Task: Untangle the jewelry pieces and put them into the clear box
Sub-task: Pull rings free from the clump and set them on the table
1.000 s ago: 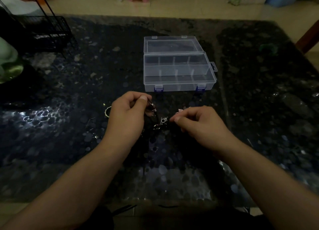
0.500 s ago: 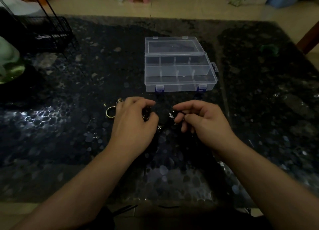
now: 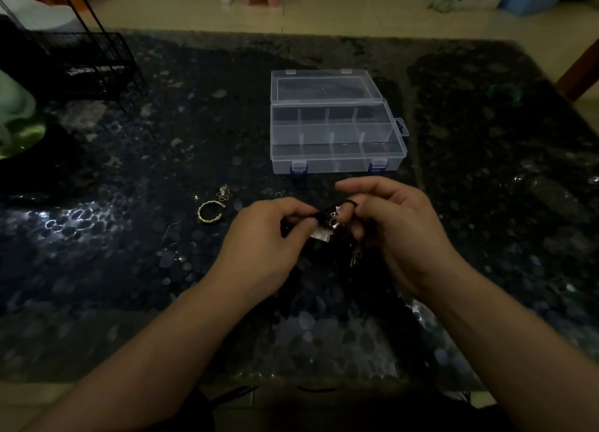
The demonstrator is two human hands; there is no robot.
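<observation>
Two loose pieces, a gold ring (image 3: 210, 212) and small chain (image 3: 223, 192), lie at nine o'clock. Our left hand (image 3: 269, 234) and right hand (image 3: 392, 224) pinch the tangle (image 3: 327, 222); untangling continues, clear box (image 3: 337, 140) waiting open at twelve.

Since a second ago the left hand (image 3: 262, 237) and right hand (image 3: 389, 227) come closer together, nearly touching, and now sit nearer the clear plastic compartment box (image 3: 337, 130). The dark tangled cluster of cord and silvery jewelry pieces (image 3: 327, 222) is now pinched between both hands, bunched instead of stretched, and a small silvery rectangular tag (image 3: 319, 235) shows under the left thumb
</observation>
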